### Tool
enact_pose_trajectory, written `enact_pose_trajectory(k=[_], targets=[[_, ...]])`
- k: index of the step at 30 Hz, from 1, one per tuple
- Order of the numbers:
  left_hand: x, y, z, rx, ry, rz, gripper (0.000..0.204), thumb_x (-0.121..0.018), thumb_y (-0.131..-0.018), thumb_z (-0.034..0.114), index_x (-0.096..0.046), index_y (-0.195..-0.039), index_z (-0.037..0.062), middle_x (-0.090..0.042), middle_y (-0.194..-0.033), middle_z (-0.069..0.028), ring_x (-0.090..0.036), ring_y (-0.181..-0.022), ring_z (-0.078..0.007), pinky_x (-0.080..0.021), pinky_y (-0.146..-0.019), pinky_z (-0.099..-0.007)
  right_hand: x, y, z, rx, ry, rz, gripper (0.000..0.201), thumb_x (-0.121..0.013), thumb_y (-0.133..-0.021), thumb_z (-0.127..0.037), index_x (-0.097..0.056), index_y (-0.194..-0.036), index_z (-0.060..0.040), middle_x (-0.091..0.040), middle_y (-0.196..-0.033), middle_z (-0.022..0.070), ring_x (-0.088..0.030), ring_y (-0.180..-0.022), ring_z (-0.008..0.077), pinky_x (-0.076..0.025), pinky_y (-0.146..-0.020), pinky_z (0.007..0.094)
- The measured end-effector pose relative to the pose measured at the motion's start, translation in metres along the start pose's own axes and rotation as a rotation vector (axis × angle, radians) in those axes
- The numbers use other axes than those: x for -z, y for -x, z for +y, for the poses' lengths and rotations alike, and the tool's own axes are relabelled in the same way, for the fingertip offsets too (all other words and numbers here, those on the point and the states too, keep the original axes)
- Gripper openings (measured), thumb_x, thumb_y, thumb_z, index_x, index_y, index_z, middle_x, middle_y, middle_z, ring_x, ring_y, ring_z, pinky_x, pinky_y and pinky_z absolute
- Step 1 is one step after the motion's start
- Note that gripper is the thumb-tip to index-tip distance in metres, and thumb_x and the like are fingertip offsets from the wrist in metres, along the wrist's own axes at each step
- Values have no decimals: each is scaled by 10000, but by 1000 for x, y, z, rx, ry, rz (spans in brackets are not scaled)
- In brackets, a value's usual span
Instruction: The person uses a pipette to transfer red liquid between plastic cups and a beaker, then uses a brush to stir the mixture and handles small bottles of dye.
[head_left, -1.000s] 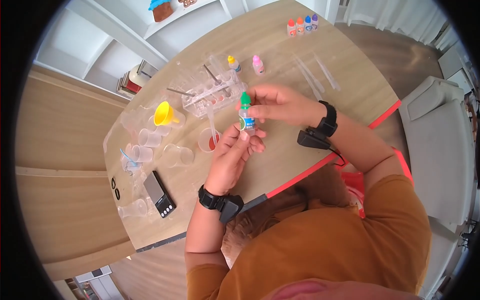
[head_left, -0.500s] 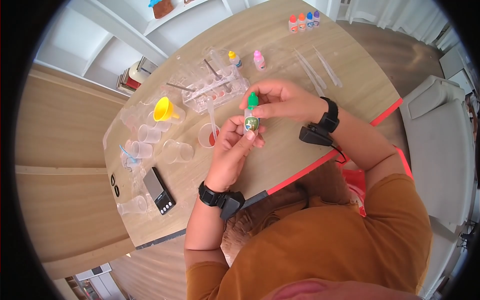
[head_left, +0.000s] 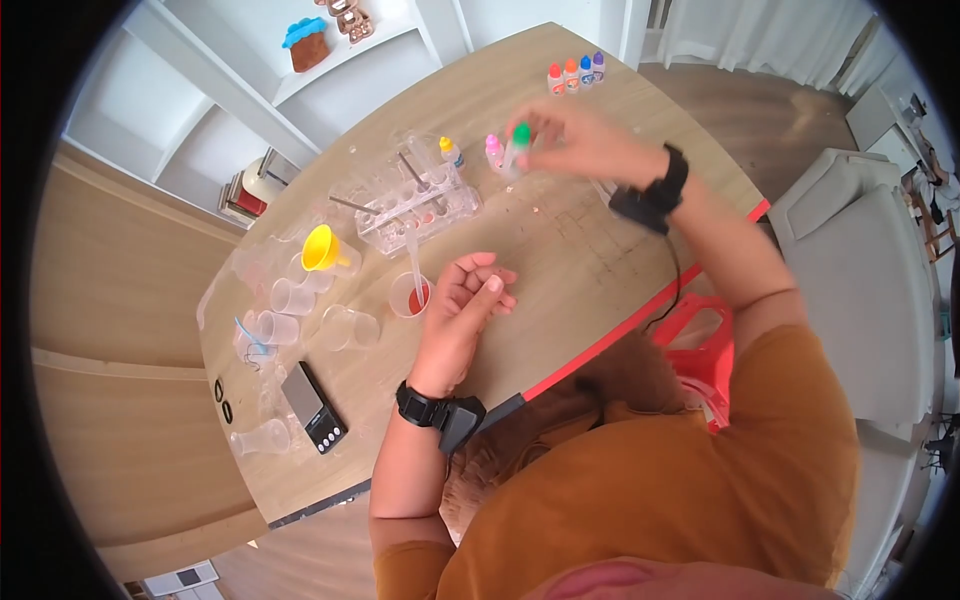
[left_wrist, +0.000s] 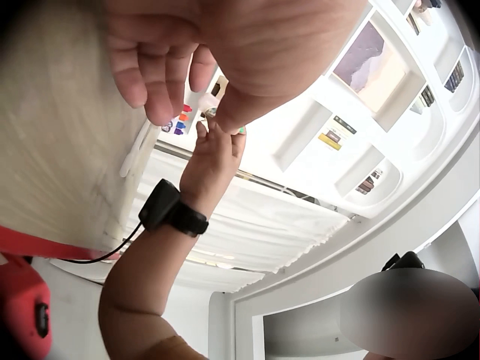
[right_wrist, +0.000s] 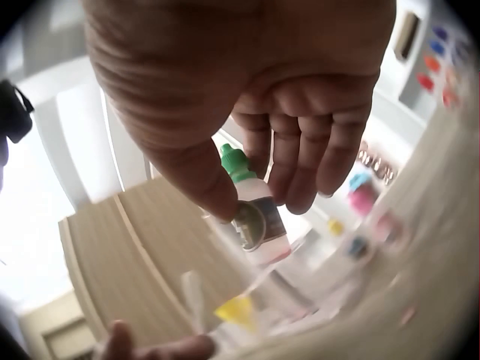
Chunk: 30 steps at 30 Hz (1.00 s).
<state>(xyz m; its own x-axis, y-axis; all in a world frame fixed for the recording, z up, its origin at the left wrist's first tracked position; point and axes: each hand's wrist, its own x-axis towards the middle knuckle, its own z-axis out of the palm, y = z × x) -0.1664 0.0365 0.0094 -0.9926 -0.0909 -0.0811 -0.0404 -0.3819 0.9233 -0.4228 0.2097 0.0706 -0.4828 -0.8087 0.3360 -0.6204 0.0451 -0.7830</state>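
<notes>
My right hand (head_left: 590,145) pinches a small dropper bottle (right_wrist: 262,225) with a green cap between thumb and fingers, above the far part of the table. Just left of it in the head view stands a pink-capped dropper bottle (head_left: 494,152), with a yellow-capped one (head_left: 452,153) beyond. Nearer the front edge, my left hand (head_left: 460,320) holds nothing, its fingers loosely curled. Beside that hand sits a clear cup (head_left: 400,297) with something red in it and a plastic pipette (head_left: 413,255) leaning inside. A clear test tube rack (head_left: 440,208) stands farther back.
Several dropper bottles (head_left: 572,77) line up at the far edge. To the left are a yellow funnel (head_left: 320,247), clear cups (head_left: 292,297), a black digital scale (head_left: 312,405) and a flask (head_left: 262,437) on its side. Red edging (head_left: 600,350) runs along the table's front.
My right hand has carried the green-capped bottle away from my left hand, toward the pink-capped bottle. The left hand has let go of it and stays near the cup.
</notes>
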Motion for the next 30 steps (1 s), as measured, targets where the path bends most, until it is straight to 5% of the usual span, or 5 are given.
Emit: enact_pose_trajectory(k=[3, 7, 10, 17, 30], targets=[[-2, 1, 3, 14, -41, -5, 334, -602, -1110, 169, -539, -1414, 45, -683, -1244, -108, -671, -997, -138, -530, -901, -303, 44, -40, 42, 145, 449, 138, 355, -805, -854, -253, -720, -1177, -133, -764, -1034, 63, -724, -1034, 221, -553, -922, 381], [-3, 2, 4, 9, -61, -22, 336, -600, -1109, 161, -538, -1418, 44, -679, -1253, -107, -671, -1010, -140, -531, -904, -302, 69, -76, 70, 170, 866, 50, 303, -768, -828, -240, -734, -1114, -147, -753, -981, 53, -679, -1057, 285, -459, -1062, 433], [0, 1, 3, 19, -66, -22, 335, -600, -1108, 159, -540, -1417, 42, -677, -1255, -107, -670, -1013, -143, -531, -909, -304, 67, -94, 90, 71, 959, -54, 281, -772, -825, -228, -736, -1095, -159, -753, -983, 59, -683, -1064, 293, -455, -1061, 459], [0, 2, 4, 42, -69, -36, 337, -601, -1109, 163, -547, -1419, 43, -678, -1261, -100, -661, -1028, -144, -527, -920, -306, 60, -105, 112, 46, 999, -107, 240, -749, -839, -189, -750, -1079, -174, -751, -989, 73, -679, -1108, 291, -283, -1284, 542], [-1, 3, 3, 55, -119, -68, 330, -600, -1105, 132, -555, -1419, 38, -682, -1265, -103, -664, -1047, -156, -529, -932, -312, 57, -109, 100, -80, 1092, -179, 301, -713, -879, -185, -729, -1179, -176, -759, -1100, 66, -668, -1185, 281, -281, -1289, 535]])
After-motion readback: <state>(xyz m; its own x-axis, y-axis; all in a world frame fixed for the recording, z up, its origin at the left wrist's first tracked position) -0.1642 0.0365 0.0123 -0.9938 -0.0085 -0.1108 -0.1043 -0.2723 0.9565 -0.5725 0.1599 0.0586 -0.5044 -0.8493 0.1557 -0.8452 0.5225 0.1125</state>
